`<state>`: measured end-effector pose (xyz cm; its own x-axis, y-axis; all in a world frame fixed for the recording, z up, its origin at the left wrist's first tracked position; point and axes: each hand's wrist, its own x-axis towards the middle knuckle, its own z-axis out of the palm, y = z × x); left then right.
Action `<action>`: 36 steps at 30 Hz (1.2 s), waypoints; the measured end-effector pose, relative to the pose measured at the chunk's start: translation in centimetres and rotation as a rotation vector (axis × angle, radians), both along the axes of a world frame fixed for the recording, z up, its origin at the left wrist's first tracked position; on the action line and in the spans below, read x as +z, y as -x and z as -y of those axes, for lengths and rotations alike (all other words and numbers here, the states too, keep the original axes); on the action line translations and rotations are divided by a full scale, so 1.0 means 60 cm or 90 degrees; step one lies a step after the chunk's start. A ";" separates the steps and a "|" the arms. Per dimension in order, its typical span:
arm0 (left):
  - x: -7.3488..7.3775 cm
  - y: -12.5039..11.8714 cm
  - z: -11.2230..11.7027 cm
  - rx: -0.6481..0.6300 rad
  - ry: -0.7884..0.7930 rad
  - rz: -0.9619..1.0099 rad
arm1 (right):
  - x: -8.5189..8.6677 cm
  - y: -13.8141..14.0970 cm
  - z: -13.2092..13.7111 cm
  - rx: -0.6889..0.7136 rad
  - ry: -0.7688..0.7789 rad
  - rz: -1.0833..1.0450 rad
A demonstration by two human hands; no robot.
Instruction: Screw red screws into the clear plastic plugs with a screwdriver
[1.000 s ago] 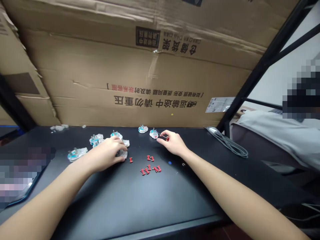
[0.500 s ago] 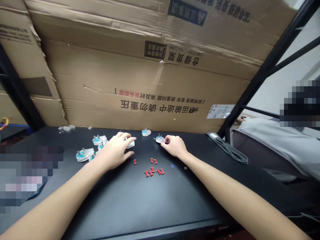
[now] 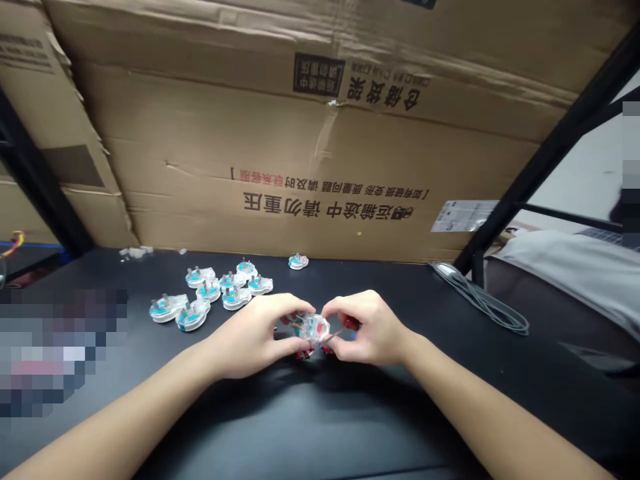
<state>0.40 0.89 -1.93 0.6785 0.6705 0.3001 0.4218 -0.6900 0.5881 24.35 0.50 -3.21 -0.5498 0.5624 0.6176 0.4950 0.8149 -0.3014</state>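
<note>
In front of me my left hand pinches a clear plug with a blue-green inside between thumb and fingers. My right hand is closed close against the plug's other side. In it sits a thin screwdriver with a red handle, its shaft slanting toward the plug; my fingers hide much of it. Small red parts with metal ends lie on the table just beneath the plug, partly covered by my hands.
Several clear plugs, prongs up, are grouped at the left. A single plug lies by the cardboard wall. On the right is a coiled grey cable. Small white bits are at the back left. A person's sleeve shows at right.
My hands have come together nearer to me. The plug beside my right hand is lifted off the back of the table and held between both hands. My left hand has left the plug group.
</note>
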 end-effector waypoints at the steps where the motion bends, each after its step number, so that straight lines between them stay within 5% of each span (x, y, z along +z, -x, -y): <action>1: 0.002 0.000 -0.002 0.002 0.024 0.042 | 0.003 -0.004 -0.001 -0.005 -0.008 0.003; 9: 0.011 0.005 -0.011 -0.005 0.239 0.394 | 0.033 -0.022 0.007 -0.107 0.024 -0.065; 36: -0.003 -0.001 0.001 -0.031 0.320 0.430 | 0.032 0.010 0.040 -0.066 0.021 -0.125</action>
